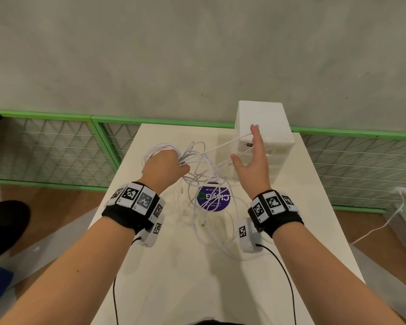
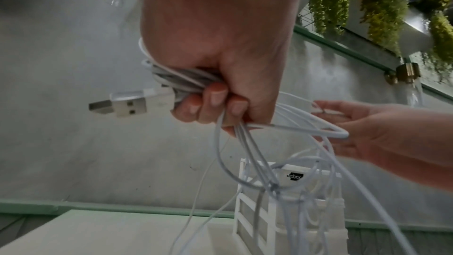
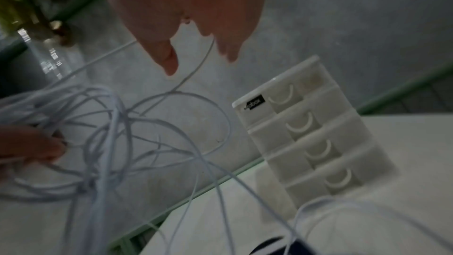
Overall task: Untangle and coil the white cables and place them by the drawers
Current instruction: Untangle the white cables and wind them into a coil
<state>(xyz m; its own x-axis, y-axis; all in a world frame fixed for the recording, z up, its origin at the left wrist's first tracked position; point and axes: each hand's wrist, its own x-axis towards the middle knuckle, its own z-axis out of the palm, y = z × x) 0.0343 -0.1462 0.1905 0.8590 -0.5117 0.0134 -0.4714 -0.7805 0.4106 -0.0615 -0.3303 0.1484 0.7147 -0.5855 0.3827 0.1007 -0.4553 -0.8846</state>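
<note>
My left hand is raised above the white table and grips a bundle of coiled white cables. In the left wrist view the fingers curl round the coil, and a USB plug sticks out of the fist. Loose tangled strands hang from the fist to the tabletop. My right hand is held open with straight fingers in front of the white drawer unit. One taut strand runs from the left fist across the right hand's fingers. The drawer unit shows several drawers.
A round purple sticker lies on the table under the loose strands. A green wire-mesh fence runs behind the table against a grey wall. Another white cable trails over the floor at the right. Something dark sits at the left.
</note>
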